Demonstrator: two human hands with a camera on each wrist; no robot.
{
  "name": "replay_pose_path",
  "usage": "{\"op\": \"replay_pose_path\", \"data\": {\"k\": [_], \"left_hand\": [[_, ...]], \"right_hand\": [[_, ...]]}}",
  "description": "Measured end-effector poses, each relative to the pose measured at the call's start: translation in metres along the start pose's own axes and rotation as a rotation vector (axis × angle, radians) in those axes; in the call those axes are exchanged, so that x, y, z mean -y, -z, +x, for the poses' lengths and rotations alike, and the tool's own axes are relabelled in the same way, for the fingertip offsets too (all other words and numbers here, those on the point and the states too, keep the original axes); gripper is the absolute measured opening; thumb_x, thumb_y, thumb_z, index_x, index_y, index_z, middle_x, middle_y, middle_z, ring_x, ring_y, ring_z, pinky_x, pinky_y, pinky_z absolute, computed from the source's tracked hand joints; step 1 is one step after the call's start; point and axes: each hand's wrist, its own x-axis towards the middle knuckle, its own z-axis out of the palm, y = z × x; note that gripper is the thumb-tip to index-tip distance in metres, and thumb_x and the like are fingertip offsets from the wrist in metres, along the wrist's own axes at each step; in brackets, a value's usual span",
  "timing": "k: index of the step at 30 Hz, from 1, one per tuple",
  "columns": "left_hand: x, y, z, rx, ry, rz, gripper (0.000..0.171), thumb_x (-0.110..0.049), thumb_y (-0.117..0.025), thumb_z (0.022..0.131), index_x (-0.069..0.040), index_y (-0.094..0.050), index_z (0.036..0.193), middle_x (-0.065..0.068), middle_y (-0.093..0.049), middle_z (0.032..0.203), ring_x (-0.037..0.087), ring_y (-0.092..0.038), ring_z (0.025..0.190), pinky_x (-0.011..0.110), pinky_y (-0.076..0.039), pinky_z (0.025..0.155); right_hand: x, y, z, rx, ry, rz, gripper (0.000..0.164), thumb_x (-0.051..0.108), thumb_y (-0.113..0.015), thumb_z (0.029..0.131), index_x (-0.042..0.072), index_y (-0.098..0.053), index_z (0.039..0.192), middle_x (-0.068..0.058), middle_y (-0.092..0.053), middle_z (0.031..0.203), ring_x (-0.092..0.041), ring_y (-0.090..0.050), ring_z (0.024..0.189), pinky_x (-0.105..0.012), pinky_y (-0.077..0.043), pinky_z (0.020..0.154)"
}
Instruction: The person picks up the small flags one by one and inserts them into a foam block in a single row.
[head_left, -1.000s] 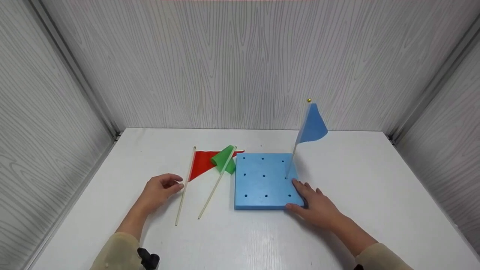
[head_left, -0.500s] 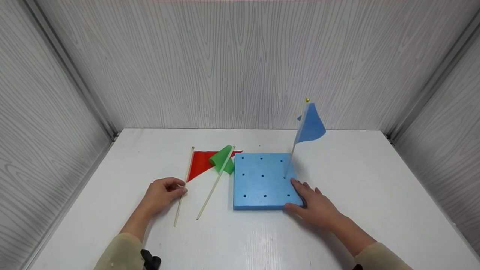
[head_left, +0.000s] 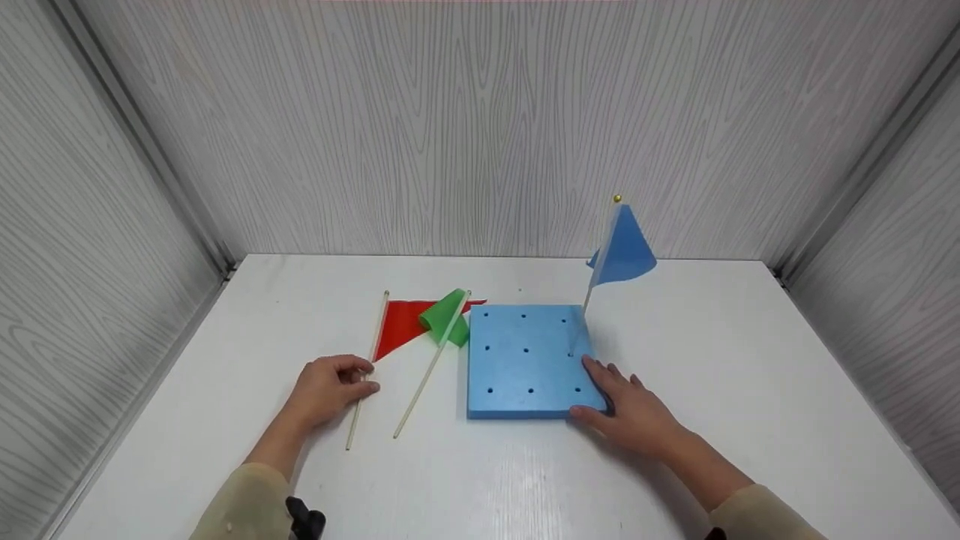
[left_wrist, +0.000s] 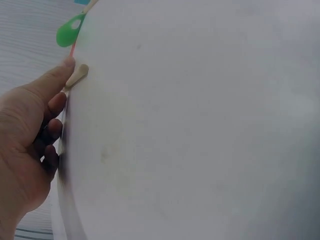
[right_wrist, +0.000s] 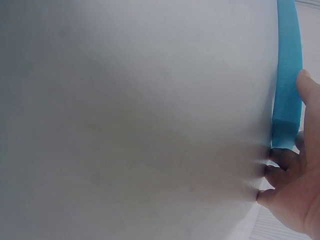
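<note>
In the head view my left hand (head_left: 330, 391) straddles the stick of a red flag (head_left: 401, 321) lying on the table; a gap shows between thumb and fingers. The left wrist view shows the thumb of my left hand (left_wrist: 27, 117) beside the stick's end (left_wrist: 79, 76). A green flag (head_left: 452, 327) lies across the red one. My right hand (head_left: 634, 412) holds the near right corner of a blue block with holes (head_left: 510, 371), thumb at its front edge, fingers along its right side. A blue flag (head_left: 628, 247) stands slightly tilted in a right-hand hole.
A white table (head_left: 450, 487) carries everything. Pale wood-grain walls (head_left: 480, 127) enclose its back and sides. The standing flag rises well above the block, close to the right hand. The green flag's cloth lies close against the block's left side.
My left hand has moved right, from beside the red flag's stick to around it. The right hand stays at the block, and the blue flag's cloth has shifted slightly.
</note>
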Motion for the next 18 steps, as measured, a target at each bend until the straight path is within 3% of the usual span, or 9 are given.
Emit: {"op": "replay_pose_path", "data": {"k": [7, 18], "left_hand": [[-0.011, 0.007, 0.001, 0.041, 0.032, 0.028, 0.026, -0.015, -0.081, 0.095, -0.011, -0.077, 0.12, 0.004, -0.066, 0.096, 0.024, -0.057, 0.094, 0.033, -0.054, 0.081], [-0.021, 0.01, 0.001, 0.039, 0.057, 0.037, 0.02, -0.008, -0.076, 0.096, -0.008, -0.078, 0.116, 0.005, -0.067, 0.093, 0.023, -0.058, 0.089, 0.031, -0.052, 0.076]], "right_hand": [[0.001, 0.0, 0.0, -0.014, 0.014, -0.011, 0.098, 0.073, -0.063, 0.095, 0.02, -0.028, 0.17, -0.018, -0.034, 0.169, -0.04, -0.027, 0.157, -0.061, -0.017, 0.126], [0.001, -0.001, -0.002, -0.036, 0.039, -0.013, 0.097, 0.072, -0.062, 0.095, 0.018, -0.03, 0.169, -0.02, -0.037, 0.167, -0.041, -0.029, 0.156, -0.062, -0.019, 0.125]]}}
